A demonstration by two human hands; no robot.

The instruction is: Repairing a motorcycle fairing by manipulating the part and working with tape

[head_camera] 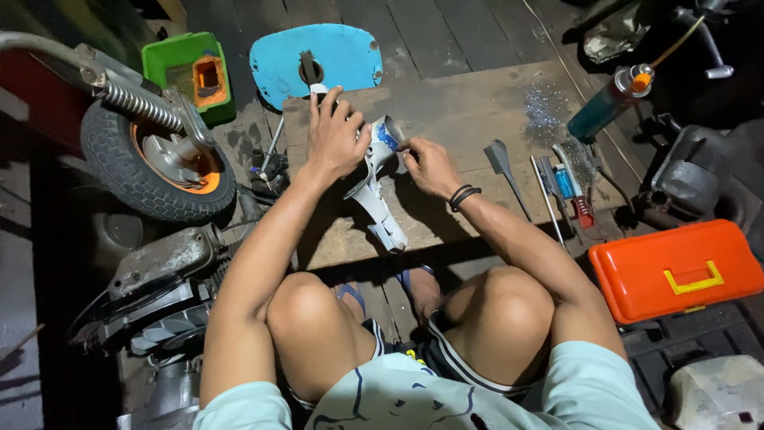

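Sitting near the middle of the frame, a little above centre, a long grey metal part with a blue-painted round top [374,187] is held over a flat brown wooden board [469,111]. Its lower end points down toward the bottom edge of the board. The left hand [334,139] is closed around the upper end of the part, with the fingers wrapped over the top and the thumb on the side. The right hand [426,163] is just beside it, and its fingertips are pinched together against the blue top; whether they hold some small thing there, I cannot tell. A black band [463,195] is around the right wrist.

Above the hands, at the upper middle of the frame, a light blue oval cover plate [342,56] lies on the dark floor. Left of it stands a green plastic box with an orange inside [191,72]. At the left side, a small black tyre with an orange rim [151,163] and a coil spring [139,103] are seen.

Right of the hands, several thin metal hand tools [549,187] lie on the board. A teal spray can with an orange nozzle [609,103] lies at the upper right. An orange plastic toolbox with a yellow latch [672,271] is at the right edge.
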